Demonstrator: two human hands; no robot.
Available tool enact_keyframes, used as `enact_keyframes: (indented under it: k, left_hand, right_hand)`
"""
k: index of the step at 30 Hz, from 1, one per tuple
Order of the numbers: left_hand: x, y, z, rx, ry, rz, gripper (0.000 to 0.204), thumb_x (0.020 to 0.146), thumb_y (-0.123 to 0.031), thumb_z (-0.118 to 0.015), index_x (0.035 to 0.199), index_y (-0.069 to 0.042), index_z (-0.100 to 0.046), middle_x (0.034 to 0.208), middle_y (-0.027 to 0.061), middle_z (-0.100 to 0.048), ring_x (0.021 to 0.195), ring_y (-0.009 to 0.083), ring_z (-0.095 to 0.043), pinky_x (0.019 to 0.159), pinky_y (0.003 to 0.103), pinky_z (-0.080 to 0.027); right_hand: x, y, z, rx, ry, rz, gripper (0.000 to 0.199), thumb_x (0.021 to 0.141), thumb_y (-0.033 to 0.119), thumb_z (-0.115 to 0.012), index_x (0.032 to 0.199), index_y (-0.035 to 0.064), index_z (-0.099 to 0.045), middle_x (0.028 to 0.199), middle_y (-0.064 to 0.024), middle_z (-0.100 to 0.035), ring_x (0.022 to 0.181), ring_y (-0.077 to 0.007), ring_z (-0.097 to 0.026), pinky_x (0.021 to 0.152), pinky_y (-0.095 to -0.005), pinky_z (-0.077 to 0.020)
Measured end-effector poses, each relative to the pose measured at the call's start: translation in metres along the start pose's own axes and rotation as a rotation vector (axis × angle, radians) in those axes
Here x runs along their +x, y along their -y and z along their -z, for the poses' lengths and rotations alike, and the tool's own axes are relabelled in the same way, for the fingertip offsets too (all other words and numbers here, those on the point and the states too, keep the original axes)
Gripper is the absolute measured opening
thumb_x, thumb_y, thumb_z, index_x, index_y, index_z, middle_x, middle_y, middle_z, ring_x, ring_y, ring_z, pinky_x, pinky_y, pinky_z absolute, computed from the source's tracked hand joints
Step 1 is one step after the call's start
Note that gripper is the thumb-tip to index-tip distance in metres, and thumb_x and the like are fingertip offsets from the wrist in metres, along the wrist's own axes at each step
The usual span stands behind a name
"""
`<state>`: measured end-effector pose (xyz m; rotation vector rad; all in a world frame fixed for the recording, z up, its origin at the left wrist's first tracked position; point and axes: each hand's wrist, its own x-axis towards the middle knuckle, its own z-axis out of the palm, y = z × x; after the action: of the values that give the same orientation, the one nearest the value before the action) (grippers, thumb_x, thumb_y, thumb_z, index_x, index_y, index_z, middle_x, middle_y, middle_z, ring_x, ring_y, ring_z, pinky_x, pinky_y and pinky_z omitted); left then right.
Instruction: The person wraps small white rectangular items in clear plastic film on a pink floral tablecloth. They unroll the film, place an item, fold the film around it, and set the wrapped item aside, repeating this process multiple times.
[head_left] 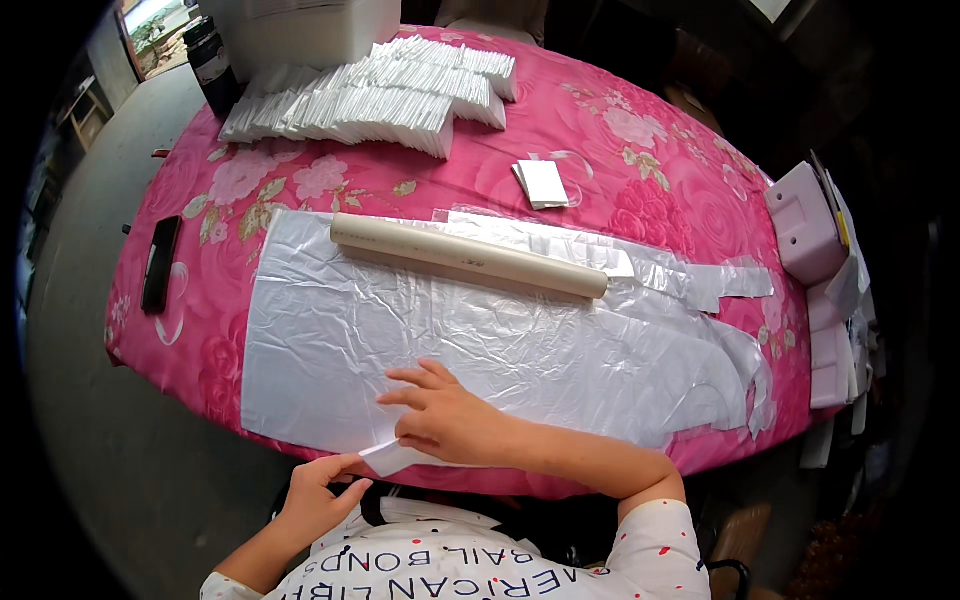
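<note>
A large clear plastic sheet (520, 350) lies spread over the pink flowered tablecloth (640, 170). My right hand (445, 415) rests flat on the sheet's near edge, fingers apart and pointing left. My left hand (320, 495) is below the table edge and pinches the corner of a small white folded piece (392, 457) that sticks out from under my right hand. A long cream tube (468, 256) lies across the far part of the sheet.
Rows of stacked white folded packets (370, 95) fill the far side, with a white box (310, 30) and a dark bottle (212, 62) behind. One folded packet (543, 183) lies alone. A black bar-shaped object (160, 263) is at the left edge, pink boxes (805, 225) at the right.
</note>
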<state>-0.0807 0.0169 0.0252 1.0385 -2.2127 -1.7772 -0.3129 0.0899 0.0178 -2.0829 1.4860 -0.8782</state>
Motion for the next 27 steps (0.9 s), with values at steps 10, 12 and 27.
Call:
enact_keyframes:
  k: [10,12,27]
  left_hand:
    - [0.014,-0.019,-0.008,0.079,0.094,-0.199,0.036,0.075,-0.004,-0.066,0.11,0.0,-0.059,0.101,0.0135,-0.065,0.092,0.0201,-0.064,0.082,0.029,-0.048]
    - [0.013,-0.02,-0.007,0.129,0.085,-0.224,0.036,0.075,-0.005,-0.067,0.11,0.0,-0.059,0.101,0.0132,-0.065,0.092,0.0209,-0.064,0.082,0.029,-0.048]
    - [0.098,-0.043,-0.093,0.596,0.124,-0.736,0.068,0.074,-0.031,-0.067,0.131,-0.005,-0.041,0.144,0.0263,-0.014,0.131,0.0466,-0.014,0.105,0.048,-0.022]
  right_hand:
    - [-0.008,-0.218,0.179,-0.487,-0.793,-0.955,0.039,0.082,0.031,-0.06,0.102,-0.0024,-0.062,0.101,-0.0184,-0.062,0.094,-0.0322,-0.057,0.088,-0.0408,-0.0406]
    - [-0.012,-0.208,0.162,-0.817,-0.786,-0.905,0.044,0.082,0.033,-0.06,0.106,-0.0032,-0.06,0.109,-0.0227,-0.058,0.101,-0.0359,-0.055,0.088,-0.0434,-0.0393]
    - [-0.124,0.005,0.025,-0.167,-0.121,-0.468,0.051,0.088,0.028,-0.051,0.13,0.0014,-0.041,0.136,-0.0187,-0.037,0.127,-0.0329,-0.033,0.105,-0.0412,-0.0271]
